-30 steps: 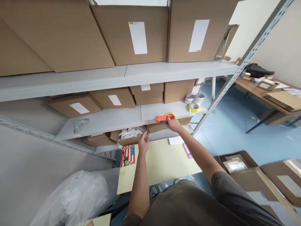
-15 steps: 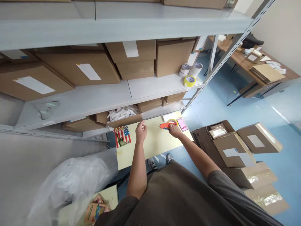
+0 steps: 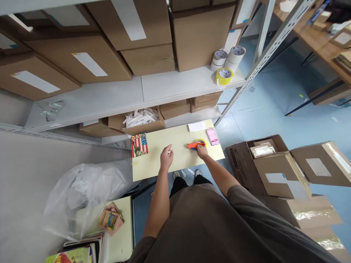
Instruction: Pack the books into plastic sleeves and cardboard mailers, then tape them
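Observation:
My right hand (image 3: 202, 150) is closed around an orange tape dispenser (image 3: 192, 145) fitted with a yellow-edged roll, over the right part of the pale yellow table (image 3: 157, 160). My left hand (image 3: 166, 157) hovers near the table's middle, fingers loosely curled and apart, holding nothing. To its left lies a flat piece (image 3: 139, 145) printed with an American flag and the Statue of Liberty. A pink, blurred-out phone-like object (image 3: 212, 136) rests right of the dispenser. Behind it, at the far edge, is a white paper (image 3: 196, 126).
Ahead stands a metal shelf (image 3: 167, 87) with cardboard boxes (image 3: 203, 36), tape rolls (image 3: 224, 76) and an open box of white rolled pieces (image 3: 141, 117). Opened cartons (image 3: 285, 175) sit on the floor at right. Plastic wrap (image 3: 90, 190) and a second table (image 3: 123, 233) are at left.
The view has shifted, bringing more of the lower-left table into sight. My right hand keeps its hold on the tape dispenser, now slightly nearer my body. My left hand stays empty.

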Available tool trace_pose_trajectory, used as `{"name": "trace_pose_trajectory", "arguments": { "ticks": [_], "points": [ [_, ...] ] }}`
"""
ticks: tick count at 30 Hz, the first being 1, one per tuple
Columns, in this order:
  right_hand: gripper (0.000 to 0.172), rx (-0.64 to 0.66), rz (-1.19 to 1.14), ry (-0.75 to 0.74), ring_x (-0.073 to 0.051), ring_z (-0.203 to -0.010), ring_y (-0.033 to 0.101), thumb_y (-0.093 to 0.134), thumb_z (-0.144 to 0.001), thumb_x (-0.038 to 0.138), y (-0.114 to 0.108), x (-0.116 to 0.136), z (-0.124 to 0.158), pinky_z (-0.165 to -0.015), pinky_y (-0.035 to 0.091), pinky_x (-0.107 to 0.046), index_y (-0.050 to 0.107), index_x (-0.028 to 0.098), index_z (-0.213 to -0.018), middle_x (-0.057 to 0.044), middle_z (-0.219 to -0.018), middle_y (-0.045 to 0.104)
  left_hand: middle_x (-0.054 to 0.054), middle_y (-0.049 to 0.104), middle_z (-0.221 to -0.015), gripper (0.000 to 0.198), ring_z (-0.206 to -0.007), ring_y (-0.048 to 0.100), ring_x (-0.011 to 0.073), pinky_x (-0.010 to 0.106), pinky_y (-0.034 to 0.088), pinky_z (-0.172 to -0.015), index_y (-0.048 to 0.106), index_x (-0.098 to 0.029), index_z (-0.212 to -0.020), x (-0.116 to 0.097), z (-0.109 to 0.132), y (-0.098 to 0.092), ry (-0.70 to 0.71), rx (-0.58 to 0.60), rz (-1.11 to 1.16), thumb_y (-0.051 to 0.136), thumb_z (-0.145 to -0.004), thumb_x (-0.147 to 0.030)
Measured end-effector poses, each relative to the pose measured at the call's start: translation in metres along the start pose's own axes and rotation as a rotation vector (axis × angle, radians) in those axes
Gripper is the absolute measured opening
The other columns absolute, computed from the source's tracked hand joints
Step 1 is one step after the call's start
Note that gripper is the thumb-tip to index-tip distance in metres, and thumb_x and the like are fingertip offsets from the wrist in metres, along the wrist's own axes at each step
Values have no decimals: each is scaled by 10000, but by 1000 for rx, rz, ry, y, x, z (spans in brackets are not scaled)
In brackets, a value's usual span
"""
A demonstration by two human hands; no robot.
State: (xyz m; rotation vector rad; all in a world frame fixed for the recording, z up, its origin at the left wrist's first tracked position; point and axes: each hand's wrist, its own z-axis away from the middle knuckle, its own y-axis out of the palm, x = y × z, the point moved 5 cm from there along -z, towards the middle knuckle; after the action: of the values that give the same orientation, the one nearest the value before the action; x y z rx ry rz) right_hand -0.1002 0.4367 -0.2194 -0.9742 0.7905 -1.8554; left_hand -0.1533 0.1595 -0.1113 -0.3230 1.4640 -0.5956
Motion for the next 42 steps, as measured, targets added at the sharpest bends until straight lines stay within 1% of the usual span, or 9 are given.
{"name": "trace_pose_trajectory", "arguments": {
  "ticks": [5,9,14,18,23,29,33,37,42],
  "points": [
    [393,-16,-24,-24,-338,-1297,659,600,-961,145,-15,2,-1,-1159,427,-421,685,89,-1341,-233,-1346,740,137,718,-1432,401,-1303,691,266,421,609,-1055,710,-220,-1380,-8,13,22,-45,31,7,596,-996,-198],
    [445,-233,-177,-139,-333,-1378,605,662,-944,240,-55,9,13,-1183,449,-432,688,145,-1377,-193,-1437,703,132,700,-1470,388,-1377,655,277,462,560,-1150,715,-227,-1381,-26,11,22,-33,-16,30,611,-1007,-234],
    [469,-412,-598,-237,-293,-1327,664,539,-1008,383,-90,25,23,-1110,550,-451,670,208,-1423,-143,-1453,699,119,687,-1495,415,-1418,627,275,471,533,-1188,704,-236,-1407,-39,8,-4,-11,-149,57,606,-1005,-245],
    [556,-435,-771,-343,-328,-1403,618,522,-1018,498,-103,66,16,-1149,523,-525,636,211,-1480,-162,-1519,656,116,654,-1542,458,-1444,605,272,461,522,-1200,682,-236,-1452,-28,16,-44,-40,-267,51,607,-1000,-236],
    [599,-336,-754,-570,-331,-1496,539,563,-1016,545,-101,163,9,-1233,448,-568,622,216,-1514,-168,-1584,608,111,636,-1567,506,-1470,585,283,454,506,-1218,657,-242,-1497,19,47,-118,-141,-437,45,644,-992,-260],
    [587,-222,-688,-793,-330,-1502,542,574,-1019,532,-65,303,16,-1250,444,-561,651,213,-1506,-153,-1589,612,111,640,-1558,562,-1462,592,294,484,512,-1220,634,-242,-1526,98,111,-223,-248,-701,73,673,-966,-265],
    [561,-183,-639,-904,-321,-1486,563,583,-1011,514,-24,404,32,-1278,422,-540,681,220,-1479,-132,-1551,650,143,610,-1584,549,-1474,578,317,508,539,-1183,631,-223,-1522,150,155,-292,-301,-825,89,658,-978,-296],
    [546,-77,-577,-1011,-312,-1478,575,595,-1005,479,33,509,57,-1268,444,-511,694,206,-1467,-138,-1550,649,160,600,-1592,533,-1474,573,317,493,556,-1155,625,-204,-1515,209,202,-356,-389,-912,98,633,-990,-298],
    [522,65,-497,-1103,-290,-1478,577,614,-998,446,109,619,87,-1286,428,-486,698,227,-1463,-120,-1552,651,164,608,-1580,495,-1473,570,308,450,561,-1145,645,-188,-1483,285,255,-412,-519,-955,91,612,-1007,-322]
  ]
}}
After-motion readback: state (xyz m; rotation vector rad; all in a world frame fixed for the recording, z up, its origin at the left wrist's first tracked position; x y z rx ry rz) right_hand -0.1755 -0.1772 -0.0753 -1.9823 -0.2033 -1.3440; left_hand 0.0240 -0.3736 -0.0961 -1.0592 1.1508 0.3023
